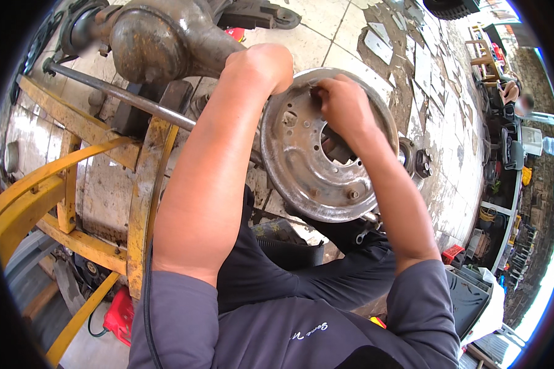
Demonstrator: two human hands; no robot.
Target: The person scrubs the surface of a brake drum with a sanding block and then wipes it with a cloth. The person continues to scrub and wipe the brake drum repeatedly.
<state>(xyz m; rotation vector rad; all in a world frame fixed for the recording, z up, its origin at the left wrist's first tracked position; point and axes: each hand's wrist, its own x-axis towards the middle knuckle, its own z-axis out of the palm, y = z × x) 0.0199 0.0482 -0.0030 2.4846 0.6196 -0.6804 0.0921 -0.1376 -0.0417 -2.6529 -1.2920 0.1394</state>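
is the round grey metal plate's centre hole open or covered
Open: dark shapes show through the hole in the round grey metal plate, though the right hand partly overlaps it.

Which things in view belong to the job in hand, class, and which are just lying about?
Job in hand, it seems:
round metal plate, with the right fingers at its upper part

Probably just lying about:
loose tile pieces
red crate

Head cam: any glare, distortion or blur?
Head view: glare washes out the far right edge; corners black; yellow frame looks bent toward the left rim, likely fisheye; left forearm catches bright light; metal disc looks reasonably sharp.
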